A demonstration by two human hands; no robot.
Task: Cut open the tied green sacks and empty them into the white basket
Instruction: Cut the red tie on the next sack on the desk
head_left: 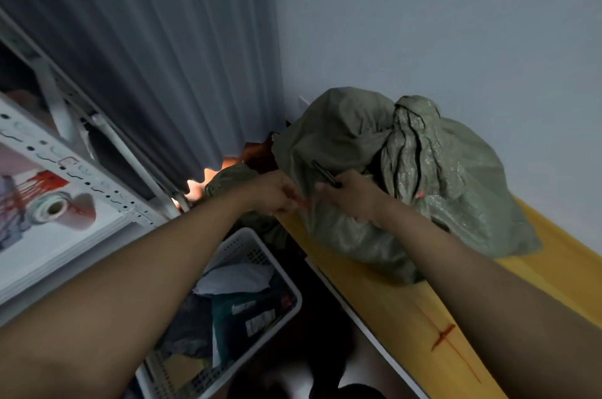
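Our left hand [280, 195] pinches a fold of the green sack [374, 170] on the yellow surface [407, 297]. Our right hand [353, 199] grips a dark cutter [325, 174] beside it, and a slip could nick those fingers. The woven plastic looks slick and crinkly (its knot bunched far right). The white basket [286, 310] sits lower left, perforated.

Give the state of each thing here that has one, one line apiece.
Green woven plastic sack: tied shut, resting on the yellow surface.
White perforated plastic basket: partly filled with clothes.
Left hand: pinching the sack's fabric.
Right hand: gripping a dark slim tool.
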